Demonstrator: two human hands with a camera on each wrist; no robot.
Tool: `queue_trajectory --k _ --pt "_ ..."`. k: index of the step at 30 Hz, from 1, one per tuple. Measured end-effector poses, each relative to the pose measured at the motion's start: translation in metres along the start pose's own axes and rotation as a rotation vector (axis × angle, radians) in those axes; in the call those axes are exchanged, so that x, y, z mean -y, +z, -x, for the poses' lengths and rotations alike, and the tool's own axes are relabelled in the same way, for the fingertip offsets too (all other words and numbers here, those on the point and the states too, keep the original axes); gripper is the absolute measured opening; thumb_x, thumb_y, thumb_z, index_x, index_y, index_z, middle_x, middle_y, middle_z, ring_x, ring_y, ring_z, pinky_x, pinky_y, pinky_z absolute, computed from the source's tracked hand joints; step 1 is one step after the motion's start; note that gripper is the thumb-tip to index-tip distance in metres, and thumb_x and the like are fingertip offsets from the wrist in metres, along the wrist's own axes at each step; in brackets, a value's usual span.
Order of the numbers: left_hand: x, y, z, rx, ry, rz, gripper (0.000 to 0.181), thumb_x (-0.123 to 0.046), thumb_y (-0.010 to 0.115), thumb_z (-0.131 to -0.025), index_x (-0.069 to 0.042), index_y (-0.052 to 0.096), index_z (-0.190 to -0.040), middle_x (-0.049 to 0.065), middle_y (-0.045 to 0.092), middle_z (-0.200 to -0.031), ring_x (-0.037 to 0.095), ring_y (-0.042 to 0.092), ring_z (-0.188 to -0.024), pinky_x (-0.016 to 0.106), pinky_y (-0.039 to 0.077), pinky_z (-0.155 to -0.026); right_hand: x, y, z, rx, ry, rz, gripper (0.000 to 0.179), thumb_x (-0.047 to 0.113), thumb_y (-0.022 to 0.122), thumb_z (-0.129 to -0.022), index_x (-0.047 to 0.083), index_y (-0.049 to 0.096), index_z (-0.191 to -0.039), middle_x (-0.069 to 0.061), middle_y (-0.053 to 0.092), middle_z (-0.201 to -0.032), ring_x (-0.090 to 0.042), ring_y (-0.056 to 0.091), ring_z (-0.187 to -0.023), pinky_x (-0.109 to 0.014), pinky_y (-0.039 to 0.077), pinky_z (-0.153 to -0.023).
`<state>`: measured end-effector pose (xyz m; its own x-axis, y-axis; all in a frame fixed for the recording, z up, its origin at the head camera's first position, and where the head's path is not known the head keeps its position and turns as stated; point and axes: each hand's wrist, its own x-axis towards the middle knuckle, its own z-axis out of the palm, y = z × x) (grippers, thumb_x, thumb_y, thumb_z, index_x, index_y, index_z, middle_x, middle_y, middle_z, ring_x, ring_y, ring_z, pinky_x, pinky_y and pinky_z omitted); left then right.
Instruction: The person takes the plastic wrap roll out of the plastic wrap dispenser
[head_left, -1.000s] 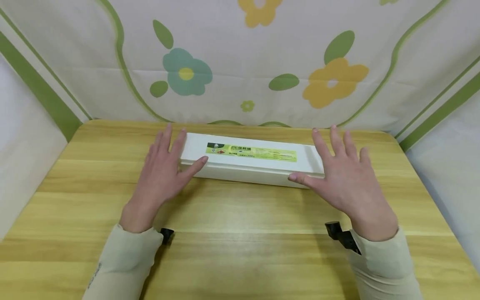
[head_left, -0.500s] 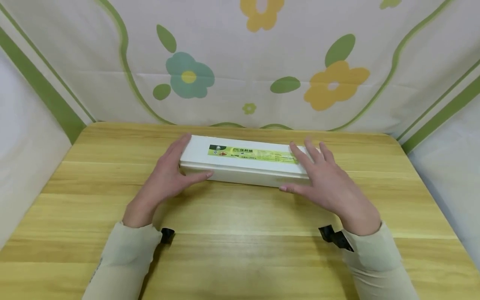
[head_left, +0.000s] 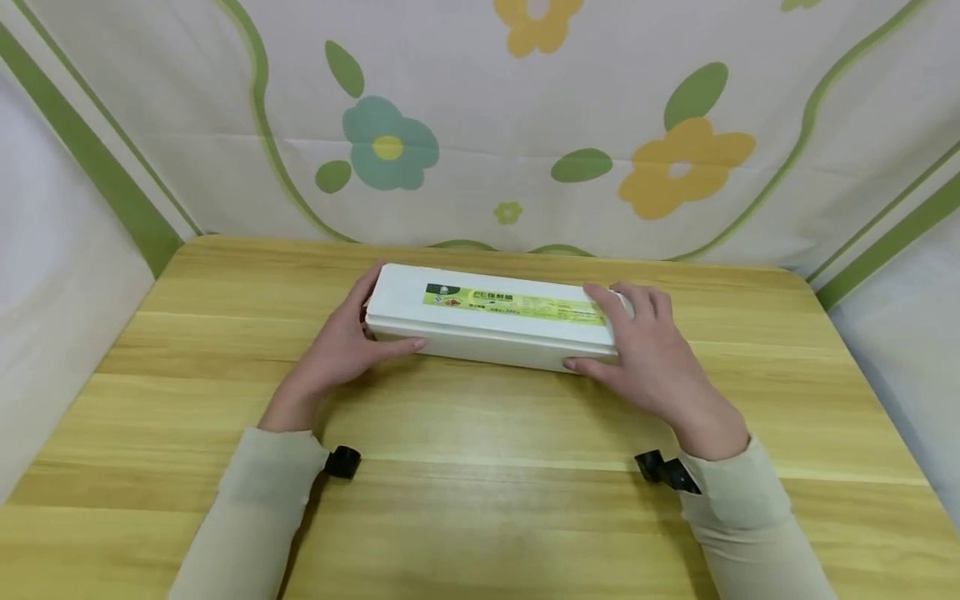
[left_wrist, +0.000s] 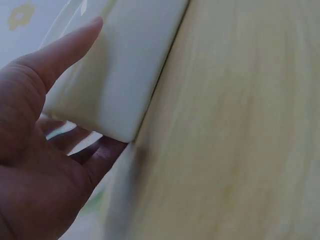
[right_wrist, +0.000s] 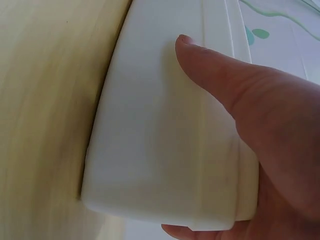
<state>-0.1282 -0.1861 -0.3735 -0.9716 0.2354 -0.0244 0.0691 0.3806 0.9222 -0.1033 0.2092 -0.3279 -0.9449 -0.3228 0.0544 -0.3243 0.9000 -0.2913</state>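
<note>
A long white cling film box [head_left: 495, 346] with a green-and-yellow label lies crosswise at the back of the wooden table, slightly slanted. At its left end my left hand [head_left: 341, 346] grips it, thumb along the front face and fingers around the end and behind. The left wrist view shows that thumb against the white side of the box [left_wrist: 125, 65], with fingertips by its lower corner. My right hand [head_left: 656, 358] holds the right end, its thumb on the front and fingers over the top. In the right wrist view the box [right_wrist: 155, 125] stands close against the tabletop.
Behind the box, a white curtain [head_left: 465, 100] printed with flowers rises at the table's back edge. The wood-grain table [head_left: 480, 517] extends toward me. White cloth walls flank both sides. A small black mount [head_left: 342, 462] sits at my left cuff.
Both hands were spread at the box ends with fingers raised. They have come down and now grip it, the right hand having moved left. The box stays in about the same place.
</note>
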Motion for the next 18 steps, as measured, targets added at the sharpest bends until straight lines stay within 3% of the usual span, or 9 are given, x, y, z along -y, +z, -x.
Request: queue_trajectory --k 5,12,18 --pt "0.018 -0.006 0.000 0.024 -0.071 0.144 0.098 -0.018 0.093 -0.087 -0.031 0.038 -0.168 -0.001 0.052 -0.160 0.021 0.059 -0.137 0.017 0.051 -0.104 0.000 0.003 -0.003 -0.022 0.014 0.015 0.102 0.051 0.089 -0.087 0.020 0.034 -0.167 -0.023 0.040 -0.158 -0.048 0.030 -0.146 -0.071 0.047 -0.106" --pt "0.020 -0.007 -0.004 0.011 -0.094 0.146 0.097 -0.021 0.094 -0.086 -0.029 0.041 -0.167 -0.002 0.053 -0.160 0.020 0.058 -0.139 0.018 0.050 -0.108 0.000 0.004 -0.004 -0.050 0.042 0.042 0.104 0.054 0.091 -0.084 0.022 0.035 -0.166 -0.021 0.040 -0.157 -0.047 0.033 -0.143 -0.072 0.055 -0.089" --pt "0.022 -0.006 -0.002 -0.002 -0.105 0.149 0.097 -0.017 0.093 -0.087 -0.028 0.040 -0.167 0.000 0.051 -0.162 0.022 0.057 -0.141 0.021 0.050 -0.110 0.001 0.007 -0.005 -0.034 0.046 0.053 0.105 0.058 0.089 -0.084 0.023 0.034 -0.167 -0.021 0.040 -0.158 -0.048 0.033 -0.144 -0.072 0.055 -0.087"
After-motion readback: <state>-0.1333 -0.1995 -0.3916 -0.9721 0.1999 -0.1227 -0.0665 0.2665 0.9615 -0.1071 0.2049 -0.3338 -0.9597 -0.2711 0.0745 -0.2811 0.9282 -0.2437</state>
